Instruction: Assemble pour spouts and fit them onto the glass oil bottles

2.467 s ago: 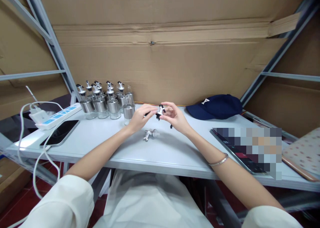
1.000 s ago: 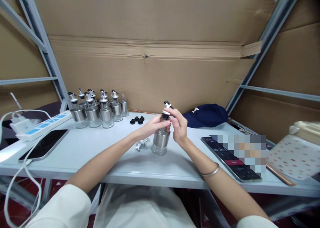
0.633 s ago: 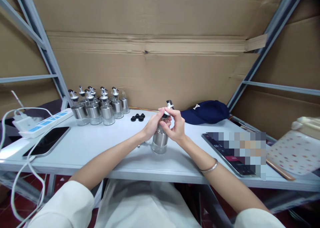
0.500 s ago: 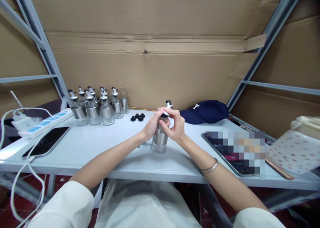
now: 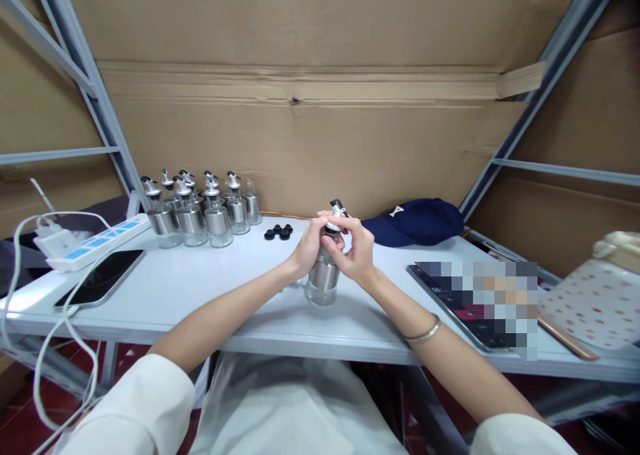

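A glass oil bottle with a brushed-metal sleeve stands upright near the table's front edge. On its neck sits a silver pour spout with a black flip lever, leaning slightly. My left hand is closed around the neck and spout base from the left. From the right, my right hand grips the spout's silver collar, its thumb low against the neck. The fingers hide most of the joint between spout and glass. Something small and clear lies partly hidden behind my left wrist.
Several similar bottles stand at the back left, most with spouts. Several black stoppers lie mid-table. A navy cap, a tablet and a dotted pouch are rightward; a phone and power strip leftward.
The view has shifted slightly, so everything sits a little further right. Both hands stay on the bottle and spout, with the fingers slightly repositioned around the collar.
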Motion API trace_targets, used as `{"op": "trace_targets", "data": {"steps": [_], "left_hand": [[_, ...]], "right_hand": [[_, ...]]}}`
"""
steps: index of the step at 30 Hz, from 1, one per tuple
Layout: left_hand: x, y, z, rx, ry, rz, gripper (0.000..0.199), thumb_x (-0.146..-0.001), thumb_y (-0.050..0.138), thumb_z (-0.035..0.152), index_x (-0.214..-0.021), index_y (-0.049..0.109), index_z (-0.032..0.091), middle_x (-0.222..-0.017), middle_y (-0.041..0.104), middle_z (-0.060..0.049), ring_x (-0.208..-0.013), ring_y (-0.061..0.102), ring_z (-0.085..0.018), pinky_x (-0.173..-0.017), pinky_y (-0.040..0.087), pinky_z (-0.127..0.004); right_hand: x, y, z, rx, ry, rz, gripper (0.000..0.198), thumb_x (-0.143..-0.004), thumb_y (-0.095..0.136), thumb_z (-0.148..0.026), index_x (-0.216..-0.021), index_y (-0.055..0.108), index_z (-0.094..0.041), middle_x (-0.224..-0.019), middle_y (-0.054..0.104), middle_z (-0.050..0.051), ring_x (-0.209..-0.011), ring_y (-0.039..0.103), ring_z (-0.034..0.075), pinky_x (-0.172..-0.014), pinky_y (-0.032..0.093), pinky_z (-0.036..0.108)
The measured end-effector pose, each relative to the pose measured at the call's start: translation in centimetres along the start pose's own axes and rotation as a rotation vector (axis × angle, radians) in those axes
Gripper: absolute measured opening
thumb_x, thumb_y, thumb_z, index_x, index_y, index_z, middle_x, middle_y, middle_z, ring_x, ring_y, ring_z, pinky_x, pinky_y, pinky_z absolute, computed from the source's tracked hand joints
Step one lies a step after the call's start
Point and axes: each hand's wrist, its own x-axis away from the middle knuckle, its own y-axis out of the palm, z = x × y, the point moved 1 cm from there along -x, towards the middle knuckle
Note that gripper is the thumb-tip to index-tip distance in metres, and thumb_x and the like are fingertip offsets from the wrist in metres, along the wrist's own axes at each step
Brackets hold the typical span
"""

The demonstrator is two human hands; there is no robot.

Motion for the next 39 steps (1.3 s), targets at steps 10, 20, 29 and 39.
{"op": "trace_targets", "data": {"steps": [10, 20, 29, 39], "left_hand": [[0.1, -0.2, -0.1, 0.095, -0.098, -0.003, 0.023, -0.07, 0.038, 0.039, -0.061, 0.041, 0.018, -0.054, 0.047, 0.0, -0.05, 0.044, -0.011, -0.049, 0.037, -0.024], [0.0, -0.3, -0.2, 0.087, -0.039, 0.153, 0.016, -0.071, 0.042, 0.035, -0.067, 0.041, 0.02, -0.057, 0.051, 0.002, -0.062, 0.055, -0.015, -0.057, 0.044, -0.026], [0.1, 0.5, -0.2, -0.018, -0.035, 0.123, 0.023, -0.077, 0.043, 0.041, -0.069, 0.041, 0.02, -0.052, 0.049, 0.003, -0.052, 0.053, -0.012, -0.05, 0.041, -0.024], [-1.5, -2.1, 6.9, 0.045, 0.131, 0.254, 0.035, -0.089, 0.028, 0.051, -0.08, 0.041, 0.02, -0.045, 0.043, 0.007, -0.037, 0.046, -0.009, -0.044, 0.038, -0.02]], "right_hand": [[0.1, 0.3, -0.1, -0.026, -0.031, 0.081, 0.014, -0.079, 0.058, -0.036, -0.088, 0.053, -0.026, -0.096, 0.069, 0.008, -0.09, 0.066, 0.025, -0.073, 0.052, 0.041], [0.2, 0.7, -0.1, -0.031, -0.021, 0.137, 0.03, -0.091, 0.034, -0.04, -0.076, 0.057, -0.026, -0.065, 0.065, 0.004, -0.087, 0.067, 0.026, -0.072, 0.052, 0.043], [0.8, 0.2, 1.0, -0.119, 0.094, 0.087, 0.035, -0.089, 0.034, -0.054, -0.106, 0.048, -0.027, -0.099, 0.067, 0.009, -0.084, 0.067, 0.023, -0.07, 0.053, 0.04], [-0.1, -0.4, 1.7, -0.191, 0.033, 0.19, 0.028, -0.092, 0.035, -0.043, -0.117, 0.036, -0.029, -0.108, 0.062, 0.008, -0.089, 0.063, 0.019, -0.063, 0.052, 0.032]]}}
